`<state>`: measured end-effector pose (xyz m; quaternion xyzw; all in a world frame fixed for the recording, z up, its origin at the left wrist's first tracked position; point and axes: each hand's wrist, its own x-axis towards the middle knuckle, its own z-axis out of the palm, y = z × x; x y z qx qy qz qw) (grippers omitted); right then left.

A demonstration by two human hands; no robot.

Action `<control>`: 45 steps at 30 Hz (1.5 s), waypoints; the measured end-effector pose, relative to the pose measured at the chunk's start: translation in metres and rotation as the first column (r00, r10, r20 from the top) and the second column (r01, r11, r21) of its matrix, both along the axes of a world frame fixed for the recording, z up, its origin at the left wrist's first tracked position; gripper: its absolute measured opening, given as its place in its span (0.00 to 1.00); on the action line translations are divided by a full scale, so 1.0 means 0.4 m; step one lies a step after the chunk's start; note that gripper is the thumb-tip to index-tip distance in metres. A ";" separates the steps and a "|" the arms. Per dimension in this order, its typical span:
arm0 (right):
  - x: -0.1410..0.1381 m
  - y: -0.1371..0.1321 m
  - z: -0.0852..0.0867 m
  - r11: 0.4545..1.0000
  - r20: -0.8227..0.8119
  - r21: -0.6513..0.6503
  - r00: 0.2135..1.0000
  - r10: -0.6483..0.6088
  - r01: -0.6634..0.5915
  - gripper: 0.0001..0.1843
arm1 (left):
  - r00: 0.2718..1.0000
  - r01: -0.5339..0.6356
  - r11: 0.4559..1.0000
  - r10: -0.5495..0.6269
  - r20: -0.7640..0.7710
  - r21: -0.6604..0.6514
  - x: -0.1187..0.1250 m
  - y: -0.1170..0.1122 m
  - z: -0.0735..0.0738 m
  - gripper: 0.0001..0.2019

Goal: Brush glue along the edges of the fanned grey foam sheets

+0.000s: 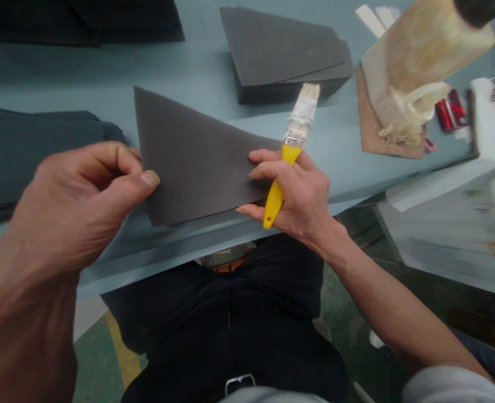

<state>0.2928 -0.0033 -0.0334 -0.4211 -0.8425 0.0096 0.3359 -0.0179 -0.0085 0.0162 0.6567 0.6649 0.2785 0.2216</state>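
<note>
A dark grey flat sheet (201,165), wide at the left and narrowing to the right, is held up over the table's near edge. My left hand (92,196) pinches its left edge, thumb on top. At the right end, my right hand (293,193) has its fingertips on the sheet's face and its thumb at the lower edge. That same hand carries a paintbrush (281,176) with a yellow handle; its bristles, coated in whitish paste, point away from me. Behind the sheet lies a stack of similar grey pieces (281,47).
More dark sheets lie at the left (33,145) and a black pile (133,19) at the far left. A stained plastic jug (423,61) stands on a brown board (367,117) at the right. Beyond are a red packet (451,110) and a white container (452,224).
</note>
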 end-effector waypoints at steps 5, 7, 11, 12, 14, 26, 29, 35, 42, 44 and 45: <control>0.000 -0.002 0.005 0.999 0.033 -0.046 0.999 -0.025 0.026 0.32 | 0.997 -0.022 1.000 0.021 0.081 0.009 0.013 -0.008 0.010 0.17; 0.000 -0.002 0.005 0.999 0.031 -0.037 0.999 -0.017 0.018 0.32 | 0.998 -0.018 1.000 0.018 0.062 0.001 0.014 -0.011 0.010 0.17; 0.001 0.000 0.005 1.000 -0.002 0.025 1.000 0.013 -0.013 0.29 | 1.000 0.010 1.000 -0.009 -0.018 0.026 0.016 -0.018 0.009 0.17; 0.001 0.001 0.005 0.999 -0.009 0.039 1.000 0.025 -0.025 0.29 | 0.999 0.019 0.999 -0.018 -0.033 0.035 0.017 -0.019 0.008 0.17; 0.002 0.002 0.004 0.998 -0.005 0.048 0.999 0.038 -0.038 0.29 | 0.998 0.029 0.998 -0.026 -0.054 0.048 0.020 -0.021 0.009 0.16; -0.004 0.002 0.003 0.999 0.006 0.051 1.000 0.002 -0.003 0.30 | 0.993 0.057 0.998 -0.053 -0.108 0.032 0.027 -0.023 0.009 0.14; -0.005 0.001 0.004 0.998 0.006 0.064 1.000 0.000 -0.001 0.29 | 0.990 0.078 0.996 -0.073 -0.121 0.038 0.027 -0.024 0.003 0.14; 0.000 0.001 0.004 1.000 -0.005 0.014 1.000 0.014 -0.014 0.29 | 0.988 0.090 0.995 -0.084 -0.130 0.047 0.028 -0.030 -0.002 0.13; 0.000 0.001 0.017 0.997 -0.055 -0.069 0.998 0.019 -0.023 0.33 | 0.987 0.087 0.995 -0.079 -0.141 0.049 0.025 -0.029 -0.004 0.13; 0.000 0.002 0.025 0.995 -0.060 -0.097 0.998 -0.002 -0.004 0.32 | 0.988 0.085 0.995 -0.078 -0.134 0.053 0.026 -0.029 -0.004 0.13; 0.000 0.003 0.028 0.994 -0.056 -0.106 0.998 -0.020 0.014 0.31 | 0.989 0.083 0.995 -0.076 -0.130 0.052 0.026 -0.029 -0.004 0.13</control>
